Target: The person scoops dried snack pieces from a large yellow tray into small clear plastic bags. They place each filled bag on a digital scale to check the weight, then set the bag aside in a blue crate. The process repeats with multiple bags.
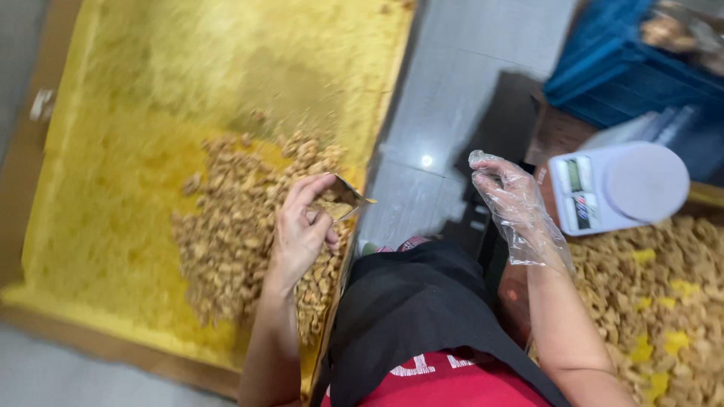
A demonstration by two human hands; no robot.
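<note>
My left hand [302, 230] is bare and grips a small metal scoop [348, 202] over a heap of small tan fried snack pieces [226, 234]. The heap lies on yellow paper lining a large shallow tray [113, 226] to my left. My right hand [516, 207] wears a thin clear plastic glove, fingers loosely curled, and holds nothing. It hovers just left of a small white digital kitchen scale [618, 185]. More of the same tan snack pieces [656, 294] lie piled at the right, under and beside my right forearm.
A blue plastic crate [618, 71] stands at the upper right. Grey tiled floor [452, 98] shows between the tray and the right-hand surface. The tray's brown cardboard edge [113, 350] runs along the lower left. I wear a black apron over a red shirt.
</note>
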